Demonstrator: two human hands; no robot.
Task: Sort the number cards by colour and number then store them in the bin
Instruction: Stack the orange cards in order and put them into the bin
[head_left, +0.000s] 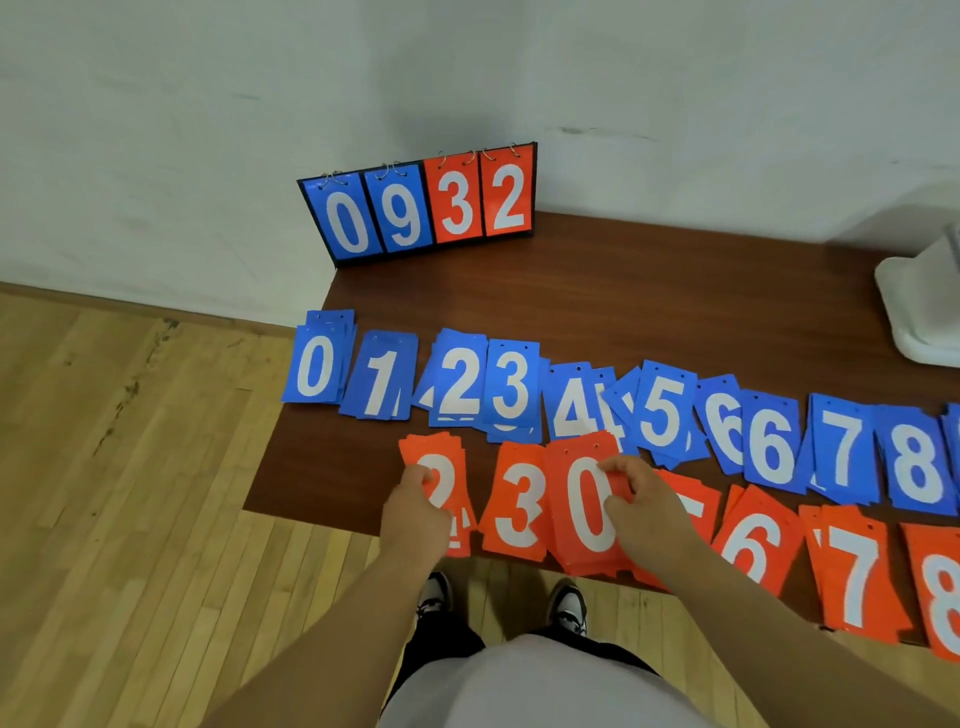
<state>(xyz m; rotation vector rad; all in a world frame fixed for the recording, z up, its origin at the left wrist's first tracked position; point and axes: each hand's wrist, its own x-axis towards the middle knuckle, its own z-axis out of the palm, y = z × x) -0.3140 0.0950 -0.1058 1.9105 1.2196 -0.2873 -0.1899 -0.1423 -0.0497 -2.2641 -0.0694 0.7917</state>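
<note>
Holding the red 0 cards (584, 514) by their right edge, the right hand (641, 501) pinches them with bent fingers. They lie partly over the red 3 cards (519, 506). The left hand (415, 501) curls its fingers and thumb on the red 2 cards (441, 483). Blue cards (457, 384) lie in a row behind on the brown table (571, 301). The white bin (919, 306) sits far right.
</note>
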